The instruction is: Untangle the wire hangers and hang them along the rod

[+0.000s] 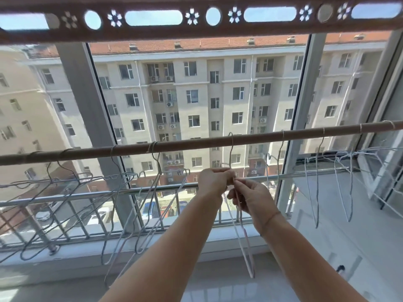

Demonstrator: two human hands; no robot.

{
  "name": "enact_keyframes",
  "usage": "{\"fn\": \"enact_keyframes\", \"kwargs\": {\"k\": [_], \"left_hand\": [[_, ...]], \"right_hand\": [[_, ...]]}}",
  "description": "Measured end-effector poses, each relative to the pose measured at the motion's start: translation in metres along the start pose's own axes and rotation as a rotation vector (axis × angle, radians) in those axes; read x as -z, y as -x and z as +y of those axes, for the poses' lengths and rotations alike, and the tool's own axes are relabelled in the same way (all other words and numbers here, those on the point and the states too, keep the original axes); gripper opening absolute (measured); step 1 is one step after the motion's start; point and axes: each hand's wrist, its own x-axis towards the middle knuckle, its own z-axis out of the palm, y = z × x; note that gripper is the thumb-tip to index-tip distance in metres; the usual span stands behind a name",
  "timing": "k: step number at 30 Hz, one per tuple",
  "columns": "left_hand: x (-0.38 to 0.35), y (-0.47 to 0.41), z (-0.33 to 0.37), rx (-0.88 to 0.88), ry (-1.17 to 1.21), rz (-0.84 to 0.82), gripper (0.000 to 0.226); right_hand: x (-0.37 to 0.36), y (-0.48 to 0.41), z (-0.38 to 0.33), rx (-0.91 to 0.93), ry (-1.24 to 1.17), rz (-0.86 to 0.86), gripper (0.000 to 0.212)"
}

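Note:
A brown rod point(196, 143) runs across the window from left to right. In the middle a thin wire hanger point(244, 243) hangs edge-on, its hook over the rod. My left hand point(214, 180) pinches its neck just under the hook. My right hand point(250, 198) grips the same hanger's wires a little lower. Several grey wire hangers point(72, 188) hang bunched and overlapping on the rod's left part. Several more hangers point(314, 188) hang spaced out on the right part.
A metal railing point(91, 195) stands inside the window behind the hangers. A white sill point(196, 238) runs below it. A perforated brown bar point(196, 20) crosses overhead. An open window sash point(386, 162) stands at the right.

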Motion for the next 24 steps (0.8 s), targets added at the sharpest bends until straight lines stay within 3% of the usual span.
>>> {"fn": "enact_keyframes", "kwargs": {"k": [6, 12, 16, 20, 24], "left_hand": [[0.02, 0.006, -0.013, -0.083, -0.083, 0.002, 0.01], [0.076, 0.026, -0.013, -0.25, -0.14, 0.116, 0.018], [0.115, 0.035, -0.005, -0.337, -0.126, 0.186, 0.009], [0.153, 0.035, 0.002, -0.414, -0.171, 0.262, 0.012], [0.18, 0.031, 0.006, -0.447, -0.134, 0.34, 0.013]], "right_hand": [[-0.003, 0.003, 0.009, 0.03, 0.118, 0.1, 0.013], [-0.025, 0.017, 0.001, 0.382, 0.383, 0.299, 0.019], [-0.067, 0.03, -0.006, 0.549, 0.412, 0.27, 0.022], [-0.113, 0.033, 0.003, 0.452, 0.308, 0.139, 0.018], [-0.145, 0.021, 0.026, 0.207, 0.232, -0.006, 0.017]]}}
